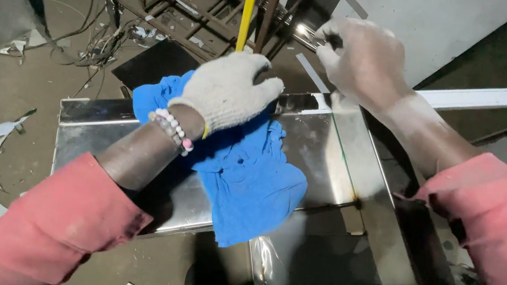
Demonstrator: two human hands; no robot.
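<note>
Near the steel sheet's (322, 165) far edge, a blue cloth (243, 174) is pressed under the closed gloved left hand (228, 90), while its far corner is pinched by the bare right hand (362, 62).

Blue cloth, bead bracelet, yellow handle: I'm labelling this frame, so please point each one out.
blue cloth (247, 184), head view, on its lower middle fold.
bead bracelet (171, 129), head view, on beads at the left wrist.
yellow handle (247, 14), head view, mid shaft.
</note>
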